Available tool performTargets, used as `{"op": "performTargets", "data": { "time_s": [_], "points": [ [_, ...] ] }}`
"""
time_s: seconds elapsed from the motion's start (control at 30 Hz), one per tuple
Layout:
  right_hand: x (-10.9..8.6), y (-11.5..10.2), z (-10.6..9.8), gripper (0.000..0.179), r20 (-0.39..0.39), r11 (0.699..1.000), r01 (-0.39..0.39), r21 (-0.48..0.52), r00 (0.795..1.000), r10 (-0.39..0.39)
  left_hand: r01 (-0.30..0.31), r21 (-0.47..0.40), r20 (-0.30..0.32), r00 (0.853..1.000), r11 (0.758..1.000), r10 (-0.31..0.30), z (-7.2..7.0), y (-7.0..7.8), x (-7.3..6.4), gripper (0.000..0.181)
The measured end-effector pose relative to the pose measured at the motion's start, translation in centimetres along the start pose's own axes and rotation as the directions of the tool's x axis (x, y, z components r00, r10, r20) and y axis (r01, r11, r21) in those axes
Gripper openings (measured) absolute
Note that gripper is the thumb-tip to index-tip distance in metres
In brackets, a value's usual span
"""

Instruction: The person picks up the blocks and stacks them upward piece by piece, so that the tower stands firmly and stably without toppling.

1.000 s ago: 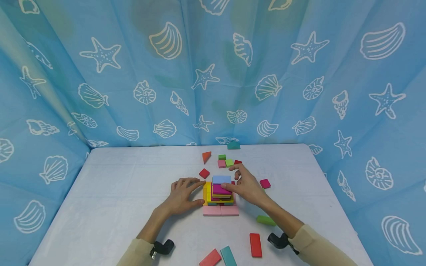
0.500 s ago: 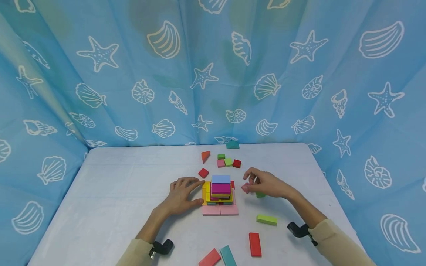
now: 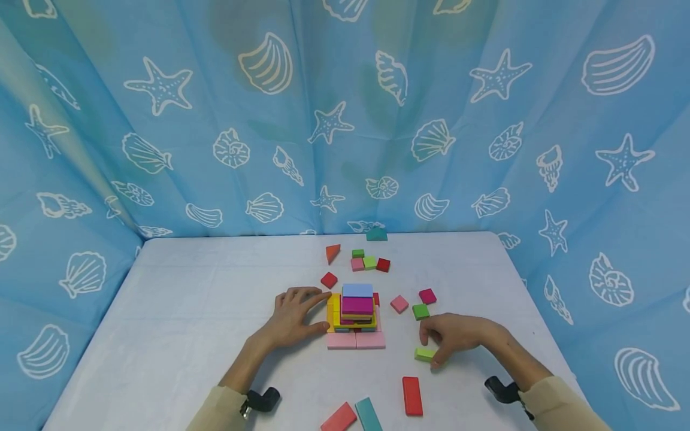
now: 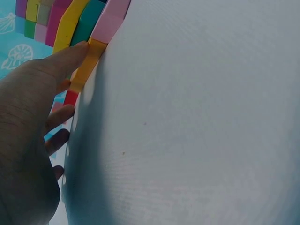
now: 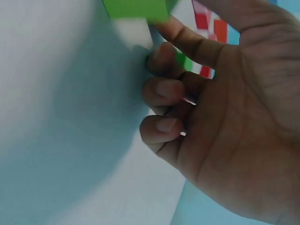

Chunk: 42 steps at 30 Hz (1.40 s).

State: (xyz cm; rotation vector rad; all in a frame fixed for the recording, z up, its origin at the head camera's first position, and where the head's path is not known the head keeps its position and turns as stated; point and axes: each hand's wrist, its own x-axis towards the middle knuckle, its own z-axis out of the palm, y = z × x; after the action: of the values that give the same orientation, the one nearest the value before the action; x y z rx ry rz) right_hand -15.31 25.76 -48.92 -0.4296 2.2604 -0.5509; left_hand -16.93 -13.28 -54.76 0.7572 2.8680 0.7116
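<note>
A layered stack of coloured toy building blocks (image 3: 357,306) stands mid-table, with pink pieces at its base and a light blue one on top. My left hand (image 3: 295,316) rests beside its left side, fingers extended; in the left wrist view the thumb (image 4: 70,60) touches the orange block (image 4: 88,65). To the right of the stack, my right hand (image 3: 455,335) pinches a light green block (image 3: 424,354) lying on the table, thumb in front and index finger behind. That green block (image 5: 136,8) shows only partly in the right wrist view, where the other fingers are curled.
Near the right hand lie a green block (image 3: 421,311), a pink block (image 3: 399,304) and a magenta block (image 3: 427,296). A red block (image 3: 412,395), a coral block (image 3: 339,417) and a teal block (image 3: 369,414) lie in front. Several small blocks (image 3: 369,263) sit behind the stack.
My right hand has left the stack, set a small pink block down to its right, then moved nearer me to the light green block. The left hand stays put.
</note>
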Motion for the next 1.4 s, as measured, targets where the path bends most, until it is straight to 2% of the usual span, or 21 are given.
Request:
{"op": "performTargets", "data": {
  "time_s": [0.13,0.27,0.5,0.6,0.7,0.8,0.97,1.03,1.17,1.3,1.4],
  "points": [
    [0.4,-0.6,0.3,0.027,-0.041,0.992,0.067,-0.104,0.997,-0.072,0.001,0.004,-0.006,1.000,1.000,0.000,0.0,0.0,0.0,0.074],
    [0.8,-1.1,-0.5,0.022,-0.082,0.984,0.132,-0.121,0.986,-0.142,-0.006,0.010,-0.007,1.000,1.000,0.006,0.1,-0.1,0.0,0.074],
    [1.1,-3.1,-3.2,0.030,-0.106,0.973,0.231,0.006,0.968,-0.230,-0.014,0.000,-0.014,1.000,1.000,0.014,0.2,-0.2,0.1,0.074],
    [1.0,-4.2,-4.5,0.031,-0.150,0.956,0.287,0.061,0.949,-0.276,-0.013,-0.002,-0.009,1.000,1.000,0.013,0.3,-0.3,0.1,0.074],
    [1.2,-5.5,-5.6,0.032,-0.229,0.936,0.332,0.119,0.926,-0.300,-0.013,-0.007,-0.006,1.000,1.000,0.013,0.3,-0.2,0.1,0.074],
    [1.8,-7.0,-6.0,0.034,-0.311,0.918,0.364,0.156,0.900,-0.304,-0.012,-0.006,-0.008,1.000,1.000,0.012,0.2,-0.2,0.1,0.074],
    [3.5,-8.9,-5.4,0.033,-0.422,0.914,0.387,0.122,0.854,-0.305,-0.012,-0.009,-0.015,1.000,1.000,0.012,0.1,-0.2,0.1,0.073],
    [4.2,-9.5,-5.0,0.034,-0.445,0.919,0.379,0.109,0.845,-0.296,-0.008,-0.010,-0.010,1.000,1.000,0.008,0.1,-0.2,0.1,0.073],
    [5.2,-10.2,-4.3,0.035,-0.466,0.922,0.368,0.122,0.841,-0.274,0.002,-0.002,0.003,1.000,1.000,-0.002,0.1,-0.2,0.0,0.074],
    [5.9,-10.5,-3.9,0.036,-0.502,0.919,0.376,0.116,0.821,-0.272,0.003,-0.002,0.002,1.000,1.000,-0.003,0.1,-0.1,0.0,0.073],
    [6.3,-10.6,-3.7,0.036,-0.513,0.924,0.366,0.108,0.817,-0.264,0.002,-0.003,0.000,1.000,1.000,-0.002,0.1,-0.1,0.0,0.073]
  ]
}}
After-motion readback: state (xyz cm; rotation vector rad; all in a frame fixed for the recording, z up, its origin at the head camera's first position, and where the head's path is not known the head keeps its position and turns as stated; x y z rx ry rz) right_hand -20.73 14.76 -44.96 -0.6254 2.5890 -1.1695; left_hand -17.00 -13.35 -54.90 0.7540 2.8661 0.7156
